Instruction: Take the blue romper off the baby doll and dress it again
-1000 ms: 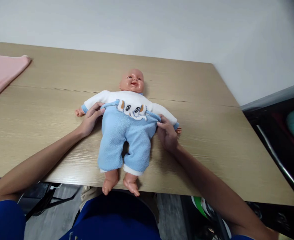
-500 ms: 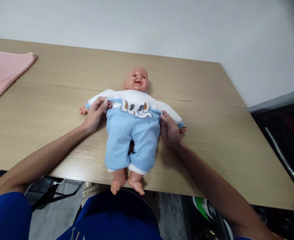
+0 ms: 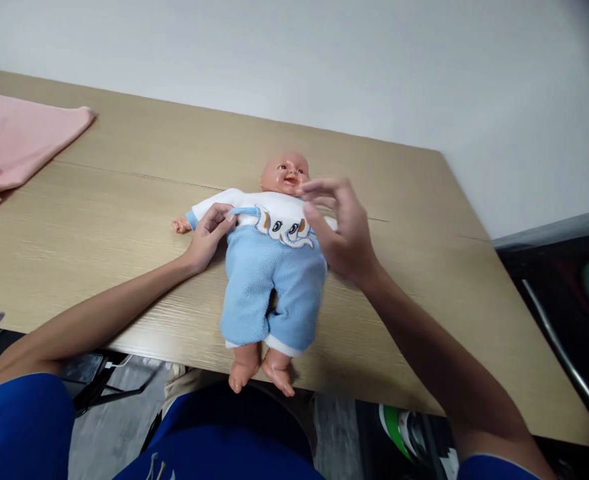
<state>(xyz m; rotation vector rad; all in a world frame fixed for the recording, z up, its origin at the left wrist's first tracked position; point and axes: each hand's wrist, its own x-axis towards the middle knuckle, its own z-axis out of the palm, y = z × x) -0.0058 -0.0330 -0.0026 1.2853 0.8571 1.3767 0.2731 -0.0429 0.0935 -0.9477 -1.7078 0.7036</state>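
Observation:
A baby doll lies on its back on the table, feet toward me and slightly past the front edge. It wears a white top and light blue fleece pants with an elephant face on the waist. My left hand pinches the light blue strip at the waistband's left side, beside the doll's arm. My right hand is raised over the doll's chest and other arm, fingers apart and holding nothing. It hides most of that arm and the waistband's right end.
A pink cloth lies on the wooden table at the far left. A white wall stands behind the table. Dark furniture with a metal bar is beyond the right edge.
My right hand has let go of the waistband's right side and lifted up toward the doll's chest. My left hand keeps its pinch. The view has shifted slightly.

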